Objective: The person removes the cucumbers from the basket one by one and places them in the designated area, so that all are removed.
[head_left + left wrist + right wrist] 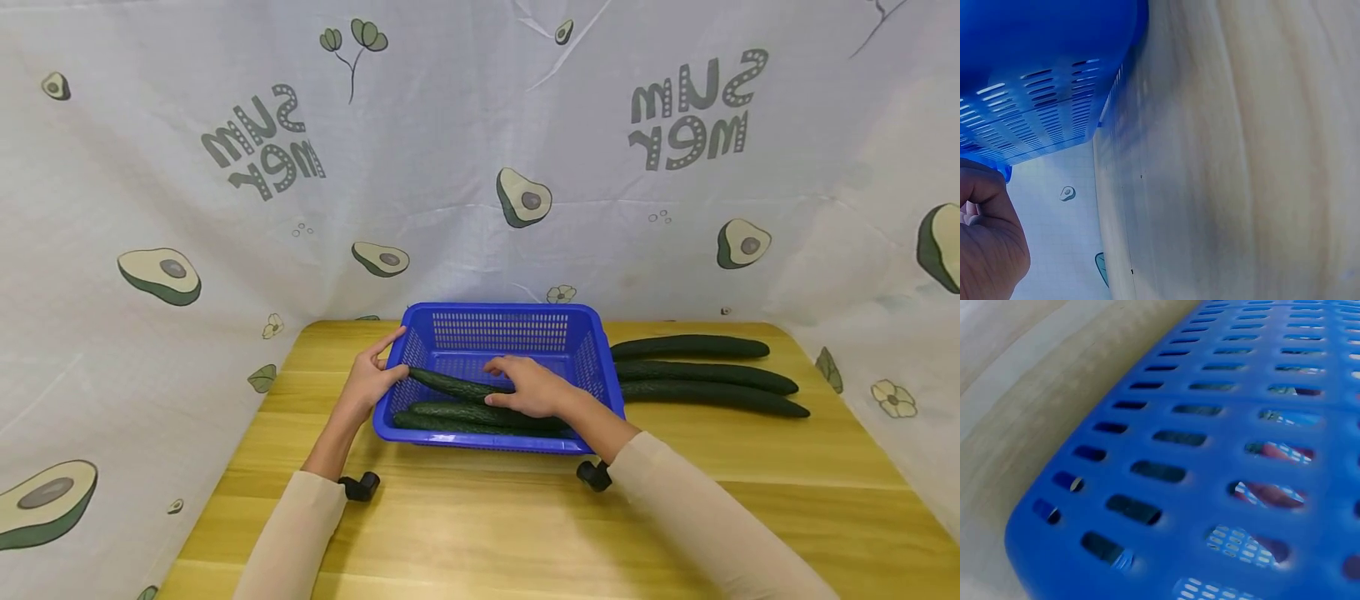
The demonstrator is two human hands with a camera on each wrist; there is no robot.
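A blue perforated plastic basket (498,446) stands on the wooden table, with several dark green cucumbers in its near part. My left hand (367,379) grips the basket's left rim, thumb over the edge beside the tip of the uppermost cucumber (450,385). That cucumber slants across the basket. Over its right part lies my right hand (536,390), the thumb touching its near side and the visible fingers loosely extended past its far side. Two more cucumbers (480,412) lie along the near wall. The right wrist view shows dark green through the slots of the basket wall (1166,381).
Three long cucumbers (712,375) lie side by side on the table (480,525), right of the basket. A pale sheet (450,150) printed with avocados hangs behind and around the table. Black wrist-worn devices (360,486) show near both forearms.
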